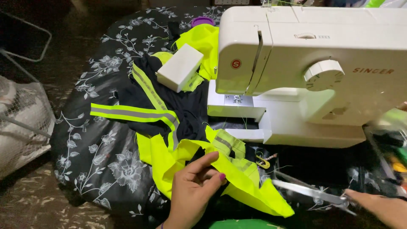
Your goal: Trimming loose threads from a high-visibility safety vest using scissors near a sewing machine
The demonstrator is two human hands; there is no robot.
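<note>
A: Left hand [193, 191] pinches the neon-yellow fabric [237, 174] flat on the table [97, 157]; right hand [381, 208] grips the scissors [309, 191], blades shut.

B: Risk? Loose folds bunch below the sewing machine [313, 72]; a snip could catch an extra layer, or fingertips.
</note>
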